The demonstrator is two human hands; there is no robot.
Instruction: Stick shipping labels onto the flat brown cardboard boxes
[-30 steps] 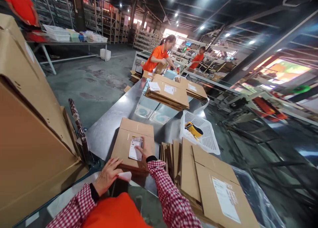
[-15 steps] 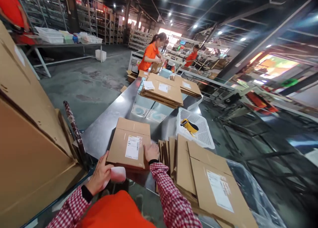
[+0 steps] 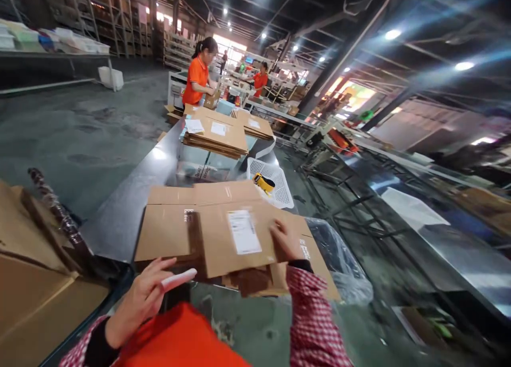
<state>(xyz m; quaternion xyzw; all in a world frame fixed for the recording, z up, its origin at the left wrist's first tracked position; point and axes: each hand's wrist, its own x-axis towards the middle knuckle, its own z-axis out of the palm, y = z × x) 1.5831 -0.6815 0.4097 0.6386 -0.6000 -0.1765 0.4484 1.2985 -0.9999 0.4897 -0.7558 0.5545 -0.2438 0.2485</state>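
One labelled flat box (image 3: 217,234) was in the right hand (image 3: 286,242), gripped by its right edge, partly covering my view of a cardboard stack (image 3: 163,231) on the metal table (image 3: 115,223). From afar, I saw the left hand (image 3: 141,292) holding white paper (image 3: 179,279).

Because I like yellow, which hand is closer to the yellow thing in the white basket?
The right hand: it holds the labelled cardboard on the near side of the yellow thing. The left hand is farther back, to the left.
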